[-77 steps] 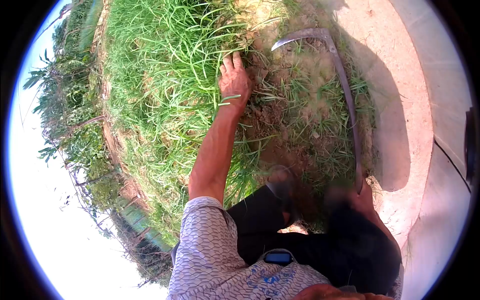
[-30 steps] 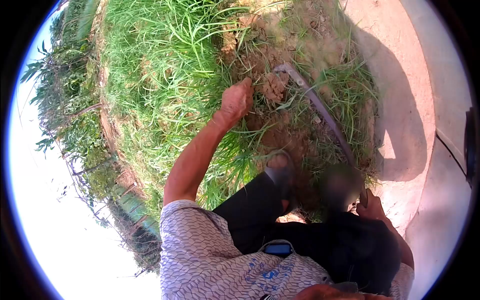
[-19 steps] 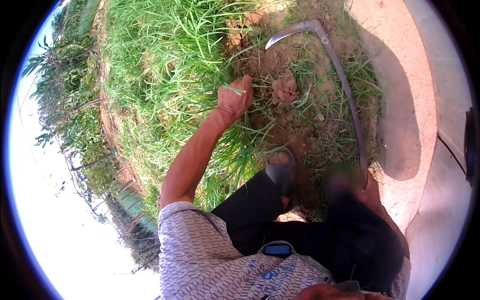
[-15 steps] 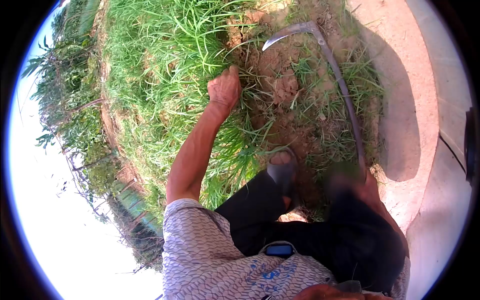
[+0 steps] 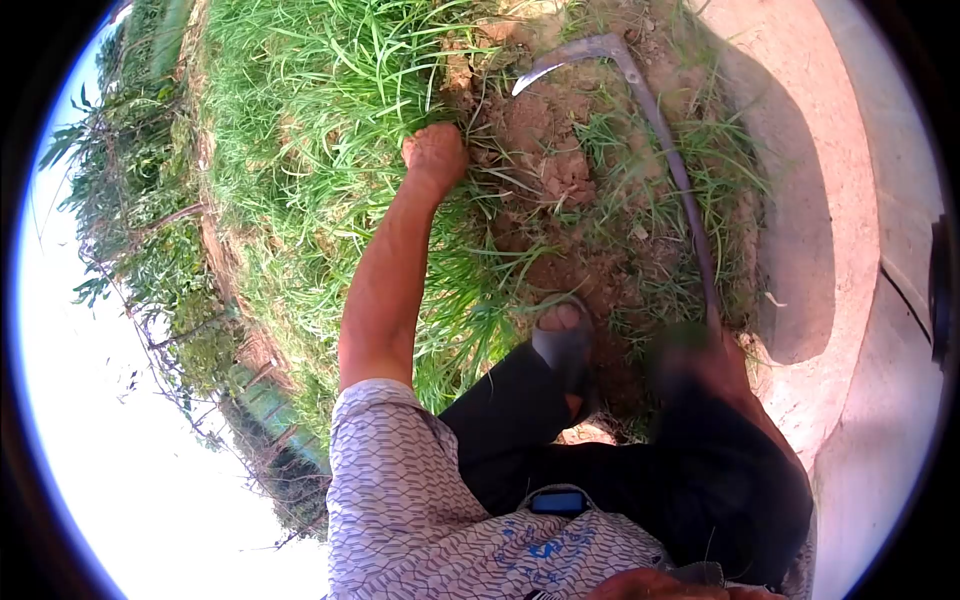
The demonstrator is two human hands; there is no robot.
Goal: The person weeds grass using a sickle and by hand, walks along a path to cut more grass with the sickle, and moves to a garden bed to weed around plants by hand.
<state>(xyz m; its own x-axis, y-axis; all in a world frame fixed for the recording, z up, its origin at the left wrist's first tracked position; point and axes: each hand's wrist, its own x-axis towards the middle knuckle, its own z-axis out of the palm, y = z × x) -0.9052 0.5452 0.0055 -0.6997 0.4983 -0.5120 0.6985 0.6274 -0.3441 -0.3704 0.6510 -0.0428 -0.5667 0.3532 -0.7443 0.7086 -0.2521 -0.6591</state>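
Observation:
My left hand (image 5: 437, 150) is closed at the edge of a dense stand of long, narrow green grass (image 5: 330, 110). Blades run into the fist, though the fingertips are hidden. My right hand (image 5: 728, 365), partly blurred, is wrapped round the lower end of the long dark handle of a sickle (image 5: 678, 165). The sickle's curved metal blade (image 5: 565, 58) points left, over the bare soil and apart from my left hand.
Brown soil (image 5: 560, 170) with loose cut blades lies between the grass and a pale concrete edge (image 5: 850, 200) on the right. My sandalled foot (image 5: 562, 335) rests on the soil. Shrubs (image 5: 140, 200) and a fence line stand on the far left.
My left fist has shifted slightly left and turned so its back faces up more. The sickle has moved a little left and up, still in my right hand.

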